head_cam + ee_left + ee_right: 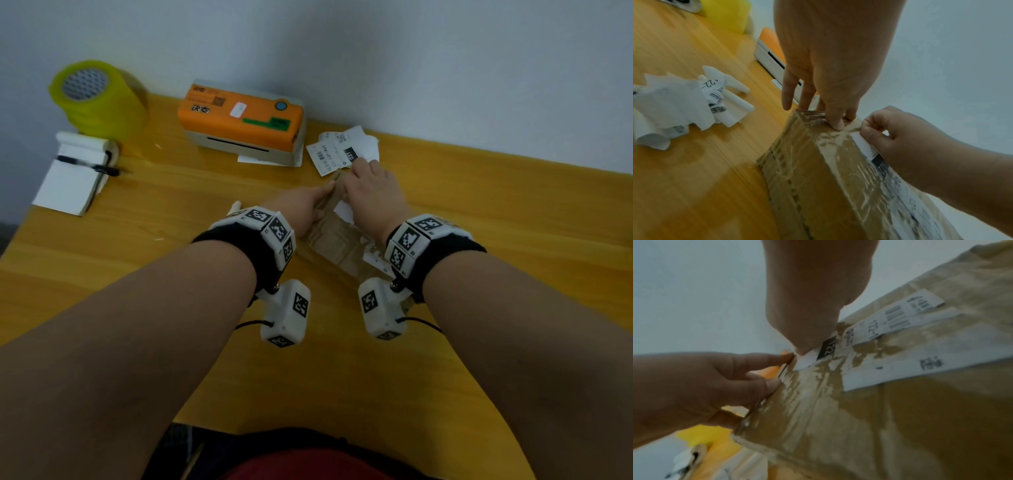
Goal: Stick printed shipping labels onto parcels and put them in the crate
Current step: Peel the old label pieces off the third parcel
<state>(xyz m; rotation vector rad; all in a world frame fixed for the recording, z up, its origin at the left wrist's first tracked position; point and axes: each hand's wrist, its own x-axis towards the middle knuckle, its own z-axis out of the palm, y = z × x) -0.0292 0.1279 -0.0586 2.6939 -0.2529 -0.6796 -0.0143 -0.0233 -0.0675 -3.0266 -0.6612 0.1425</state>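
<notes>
A brown cardboard parcel [334, 241] wrapped in glossy clear tape lies on the yellow table between my wrists. My left hand [322, 195] grips its far end, thumb on top [836, 125] and fingers down over the far edge. My right hand [356, 185] pinches the lifted white corner of a shipping label [807, 361] at that same end. The rest of the label [890, 321], with a barcode and "122", lies along the parcel's top. Its near end is hidden under my right wrist in the head view.
An orange label printer [239, 116] stands at the back by the wall, with loose printed labels [337, 152] to its right. Crumpled backing paper [674, 110] lies left of the parcel. A yellow tape roll [96, 96] and a notepad with pen [75, 174] sit far left.
</notes>
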